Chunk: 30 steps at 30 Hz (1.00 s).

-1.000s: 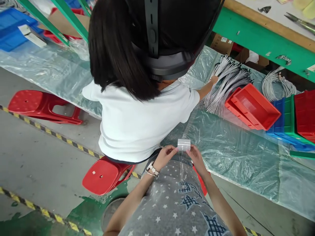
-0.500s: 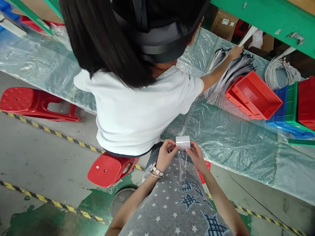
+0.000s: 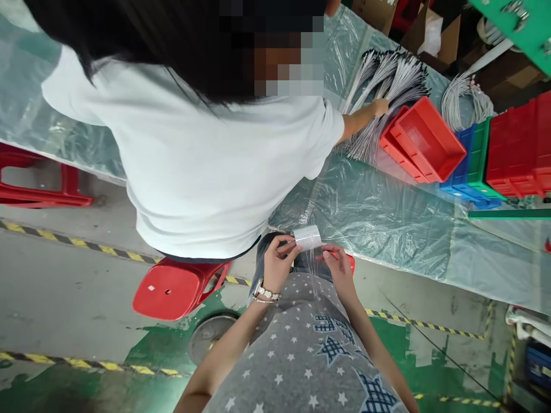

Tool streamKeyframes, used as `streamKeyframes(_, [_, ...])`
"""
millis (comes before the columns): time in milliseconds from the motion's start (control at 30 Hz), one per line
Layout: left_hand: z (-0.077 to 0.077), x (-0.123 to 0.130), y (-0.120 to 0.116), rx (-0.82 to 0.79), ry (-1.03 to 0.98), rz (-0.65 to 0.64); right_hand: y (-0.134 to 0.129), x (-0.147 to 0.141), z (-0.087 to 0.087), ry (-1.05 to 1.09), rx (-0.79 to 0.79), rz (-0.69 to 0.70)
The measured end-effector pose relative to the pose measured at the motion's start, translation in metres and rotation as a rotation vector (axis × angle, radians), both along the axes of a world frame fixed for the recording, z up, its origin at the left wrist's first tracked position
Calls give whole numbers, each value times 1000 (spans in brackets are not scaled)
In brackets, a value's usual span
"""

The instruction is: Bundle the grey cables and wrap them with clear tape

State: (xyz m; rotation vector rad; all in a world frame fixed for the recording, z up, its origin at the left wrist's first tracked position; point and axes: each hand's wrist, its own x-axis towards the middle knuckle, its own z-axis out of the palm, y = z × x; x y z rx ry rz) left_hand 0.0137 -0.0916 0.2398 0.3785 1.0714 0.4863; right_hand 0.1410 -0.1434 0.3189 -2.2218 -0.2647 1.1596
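In front of my waist is a small roll of clear film (image 3: pixel 307 238) on a white core, tilted with its right end higher. A loose see-through strip (image 3: pixel 313 269) hangs from it over my grey star-patterned shirt. My left hand (image 3: pixel 278 261), with a watch and bracelet at the wrist, grips the left end of the roll between thumb and fingers. Just below the roll's right end, my right hand (image 3: pixel 338 265) has its thumb and fingertips drawn together at the film's edge. How firmly they pinch it is hard to see.
A co-worker in a white shirt (image 3: pixel 206 166) stands close ahead, one hand at bundled cables (image 3: pixel 370 129) on the plastic-covered table (image 3: pixel 387 218). Red trays (image 3: pixel 428 140) and stacked bins (image 3: pixel 516 149) stand at right. A red stool (image 3: pixel 172 289) is at left.
My right thumb and fingers have come off the roll's end to just below it. The roll now tilts up at its right. The co-worker's hand has moved lower on the cables; the view has shifted.
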Motion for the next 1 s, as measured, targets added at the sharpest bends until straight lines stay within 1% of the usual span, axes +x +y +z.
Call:
streamKeyframes(100, [6, 1, 1, 49, 13, -3, -1, 7, 0, 59, -45, 6])
streamKeyframes(233, [18, 8, 1, 85, 2, 12, 4, 17, 4, 118, -26, 125])
streamKeyframes(433, [33, 20, 5, 81, 21, 63, 10, 32, 16, 118, 85, 185])
streamKeyframes(533, [40, 27, 4, 86, 30, 60, 9, 39, 26, 109, 133, 227])
streamKeyframes(700, [49, 43, -2, 61, -9, 16, 1, 50, 41, 30, 287, 282])
streamKeyframes(767, [52, 51, -5, 61, -31, -8, -5, 53, 46, 19, 317, 261])
streamKeyframes(900, [58, 63, -6, 82, -54, -52, -17, 58, 50, 19, 386, 145])
streamKeyframes(1000, [57, 71, -6, 103, -73, -82, -24, 59, 52, -72, 427, 159])
